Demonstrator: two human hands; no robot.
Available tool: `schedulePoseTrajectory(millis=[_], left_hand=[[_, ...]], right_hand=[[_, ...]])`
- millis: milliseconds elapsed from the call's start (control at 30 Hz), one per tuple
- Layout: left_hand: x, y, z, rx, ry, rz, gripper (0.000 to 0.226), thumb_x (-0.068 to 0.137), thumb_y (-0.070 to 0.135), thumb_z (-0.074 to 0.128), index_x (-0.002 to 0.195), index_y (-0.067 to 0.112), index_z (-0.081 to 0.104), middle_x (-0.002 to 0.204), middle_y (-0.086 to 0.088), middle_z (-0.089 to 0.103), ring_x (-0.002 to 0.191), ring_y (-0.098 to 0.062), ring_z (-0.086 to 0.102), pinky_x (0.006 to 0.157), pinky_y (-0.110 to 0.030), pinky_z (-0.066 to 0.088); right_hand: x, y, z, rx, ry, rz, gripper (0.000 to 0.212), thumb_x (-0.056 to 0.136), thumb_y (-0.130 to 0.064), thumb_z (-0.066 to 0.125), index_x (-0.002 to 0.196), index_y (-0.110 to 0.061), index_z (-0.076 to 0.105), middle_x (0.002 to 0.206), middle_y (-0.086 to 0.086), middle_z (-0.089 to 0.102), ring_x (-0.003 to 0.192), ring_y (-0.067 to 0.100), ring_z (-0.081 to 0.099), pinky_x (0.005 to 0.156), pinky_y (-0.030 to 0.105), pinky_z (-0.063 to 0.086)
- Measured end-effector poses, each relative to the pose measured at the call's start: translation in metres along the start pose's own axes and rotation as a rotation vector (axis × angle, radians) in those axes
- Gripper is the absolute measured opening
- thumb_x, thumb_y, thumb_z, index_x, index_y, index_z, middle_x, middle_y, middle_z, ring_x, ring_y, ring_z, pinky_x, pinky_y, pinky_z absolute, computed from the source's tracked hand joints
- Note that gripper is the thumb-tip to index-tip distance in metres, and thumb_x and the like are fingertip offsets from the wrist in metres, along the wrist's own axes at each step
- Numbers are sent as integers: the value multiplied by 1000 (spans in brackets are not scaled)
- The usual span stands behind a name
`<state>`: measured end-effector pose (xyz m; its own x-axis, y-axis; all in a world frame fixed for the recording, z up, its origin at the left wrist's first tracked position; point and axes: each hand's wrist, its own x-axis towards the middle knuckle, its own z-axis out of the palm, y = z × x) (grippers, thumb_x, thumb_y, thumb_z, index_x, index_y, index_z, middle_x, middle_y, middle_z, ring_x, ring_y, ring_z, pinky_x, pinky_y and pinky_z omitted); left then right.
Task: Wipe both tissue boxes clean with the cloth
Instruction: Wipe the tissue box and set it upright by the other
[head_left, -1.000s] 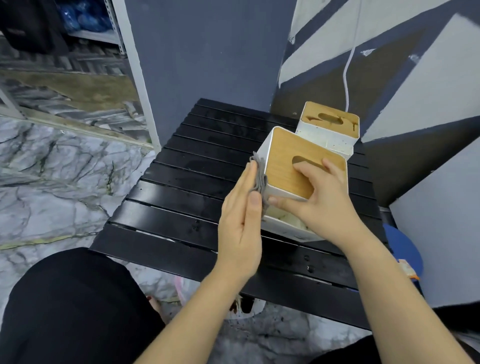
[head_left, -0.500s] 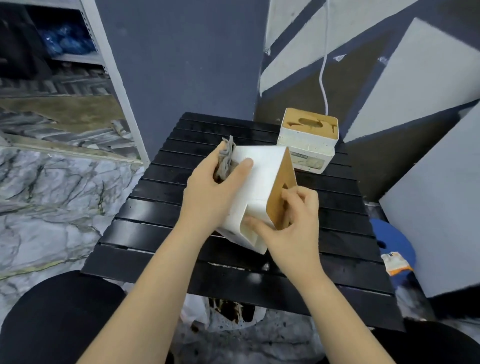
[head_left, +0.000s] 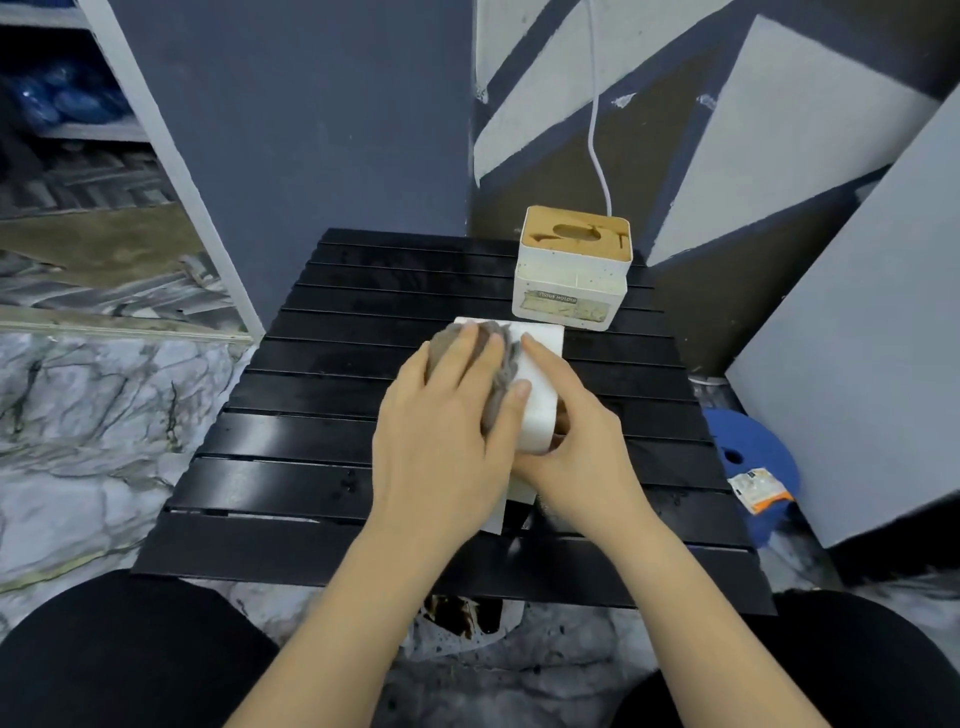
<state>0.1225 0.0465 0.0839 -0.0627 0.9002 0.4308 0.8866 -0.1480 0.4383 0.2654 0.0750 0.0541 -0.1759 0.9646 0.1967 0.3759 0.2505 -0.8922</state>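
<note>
Tissue box (head_left: 540, 364), now turned white side up over the black table (head_left: 291, 467); right hand (head_left: 576, 441) grips it, left hand (head_left: 447, 415) presses grey cloth (head_left: 498, 364) flat on it. Second tissue box (head_left: 571, 270) behind appears unwiped.

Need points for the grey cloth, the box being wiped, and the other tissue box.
grey cloth (head_left: 501, 358): head view, bunched part showing between the fingers.
held tissue box (head_left: 540, 400): head view, bare white side.
second tissue box (head_left: 571, 270): head view, white front wall above the label.
</note>
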Motion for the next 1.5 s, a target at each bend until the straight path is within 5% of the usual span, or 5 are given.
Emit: schedulePoseTrajectory(millis=[300,633,967,1167,1500], left_hand=[[-46,-56,19,38,349,611,36,99,18,64,130,1,66,143,-19,55,142,-29,44,114,-50,41],[-40,-28,7,-1095,418,-816,19,105,43,48,112,41,66,86,38,70,84,20,64,75,-8,48],[-47,-33,22,-1146,300,-951,31,102,46,51,120,32,72,115,15,74,114,-4,65,108,-37,48],[-24,-35,-12,-1056,336,-571,30,106,31,50,130,26,67,126,16,71,120,2,61,106,-24,48],[-23,13,1,160,-378,-88,89,89,73,5,163,23,8,171,2,2,157,-21,0,125,-32,-4]], right_hand=[[-3,-24,-16,-308,-98,78,97,79,-37,82,153,-60,25,117,-5,55,107,16,56,91,35,52],[55,-118,-39,-816,-535,119,150,52,-83,77,161,-37,-14,171,3,-18,157,27,-20,127,57,3],[54,-82,-2,-866,-453,-48,110,51,-76,84,135,-38,24,121,2,37,117,26,31,102,43,29],[14,-47,-27,-376,-256,-86,134,44,-63,91,149,-46,10,137,-32,17,138,-1,15,120,40,24],[-46,30,-14,-28,-130,22,162,46,-44,103,161,-40,-11,164,-27,1,154,-3,13,124,35,28]])
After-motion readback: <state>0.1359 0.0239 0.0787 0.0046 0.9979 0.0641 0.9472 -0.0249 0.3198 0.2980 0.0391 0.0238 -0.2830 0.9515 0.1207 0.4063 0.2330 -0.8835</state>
